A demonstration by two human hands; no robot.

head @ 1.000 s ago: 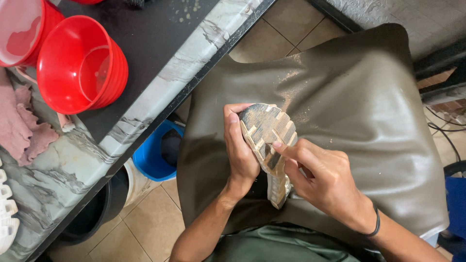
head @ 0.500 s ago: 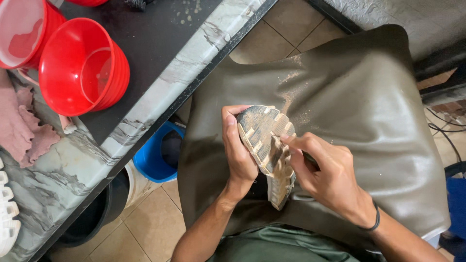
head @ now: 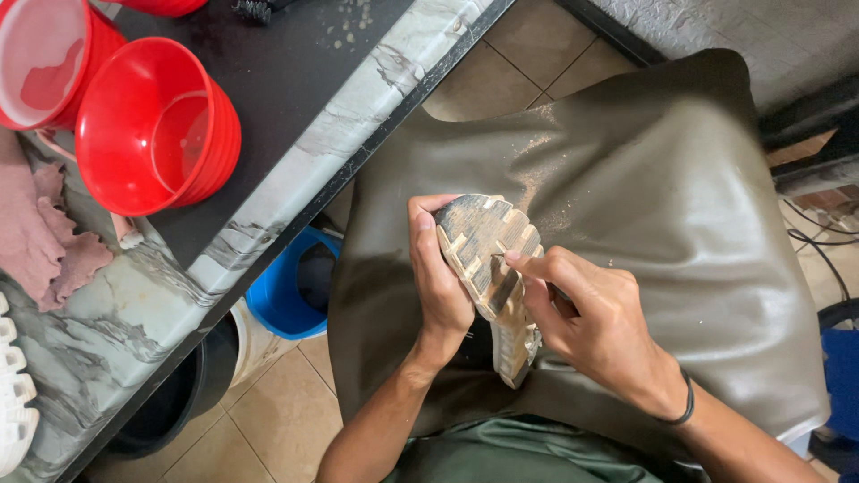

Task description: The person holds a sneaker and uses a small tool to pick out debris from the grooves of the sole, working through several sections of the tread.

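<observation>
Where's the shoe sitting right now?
In the head view, the shoe is centre frame, sole up over the olive apron, gripped by the left hand, with the right hand on its sole.

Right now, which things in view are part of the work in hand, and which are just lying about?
In use:
- shoe, sole up, gripped by the left hand
- right hand, working a thin tool into the sole's grooves; the tool is barely visible
- olive apron spread over the lap, dusted with grit

Lying about:
- red bowls on the counter
- pink cloth
- blue bucket on the floor
</observation>
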